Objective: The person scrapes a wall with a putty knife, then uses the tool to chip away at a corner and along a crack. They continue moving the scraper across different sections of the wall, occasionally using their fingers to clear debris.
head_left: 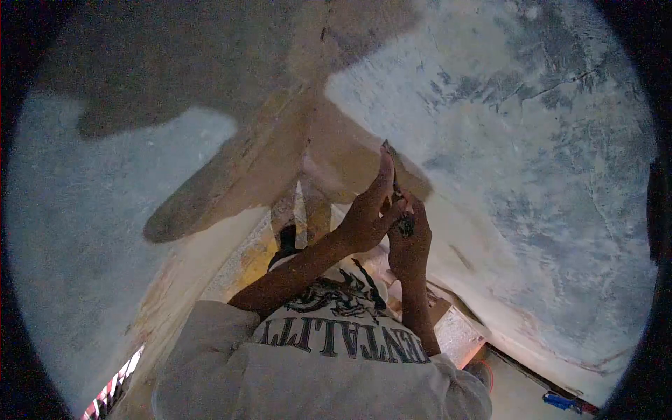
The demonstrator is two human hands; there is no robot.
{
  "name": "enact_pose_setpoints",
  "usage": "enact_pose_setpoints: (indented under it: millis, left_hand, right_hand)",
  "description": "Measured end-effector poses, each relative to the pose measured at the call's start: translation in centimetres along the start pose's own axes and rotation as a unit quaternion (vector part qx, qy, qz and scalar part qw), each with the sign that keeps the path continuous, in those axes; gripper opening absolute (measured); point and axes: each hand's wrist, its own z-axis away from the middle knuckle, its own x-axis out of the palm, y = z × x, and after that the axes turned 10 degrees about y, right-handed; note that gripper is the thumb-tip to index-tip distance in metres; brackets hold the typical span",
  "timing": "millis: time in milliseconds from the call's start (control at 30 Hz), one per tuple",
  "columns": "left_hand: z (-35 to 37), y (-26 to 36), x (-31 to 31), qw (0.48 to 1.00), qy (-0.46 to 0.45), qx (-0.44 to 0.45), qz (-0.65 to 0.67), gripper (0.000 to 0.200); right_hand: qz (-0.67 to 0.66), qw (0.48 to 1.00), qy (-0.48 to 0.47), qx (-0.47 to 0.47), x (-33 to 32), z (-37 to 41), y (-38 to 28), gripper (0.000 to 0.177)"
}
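Observation:
My left hand (pixel 369 215) reaches in from the left, its fingers closed against a thin dark tool (pixel 389 148) whose narrow tip points up. Just to the right, my right hand (pixel 411 241) wraps round the lower part of the same tool, near a dark, rough-looking patch. The two hands touch or nearly touch. Behind them a brown damp-looking patch (pixel 350 140) spreads over the pale plastered surface (pixel 504 140). Dim light hides the tool's exact shape.
Plastered surfaces rise on both sides and meet in a corner. Below right stands a pale box-like object (pixel 458 334), with a blue item (pixel 562 401) farther right. Something yellow (pixel 257 264) shows beyond my left forearm. Red and white stripes (pixel 115 385) appear at lower left.

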Motion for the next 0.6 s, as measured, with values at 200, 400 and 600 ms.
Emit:
enact_pose_setpoints:
  millis: [200,400,600]
  left_hand:
    - [0.0,-0.2,-0.9,1.0,-0.019,0.004,-0.025,0.083]
    - [0.1,-0.7,-1.0,1.0,-0.001,-0.005,-0.023,0.082]
    - [-0.2,-0.8,-0.6,0.997,0.029,0.039,-0.058,0.081]
  right_hand:
    - [0.018,1.0,-0.006,0.018,0.3,0.8,1.0,0.04]
    - [0.085,0.996,-0.014,0.014,1.2,0.1,0.1,0.042]
    - [0.075,0.991,0.013,-0.106,1.0,-0.1,0.7,0.041]
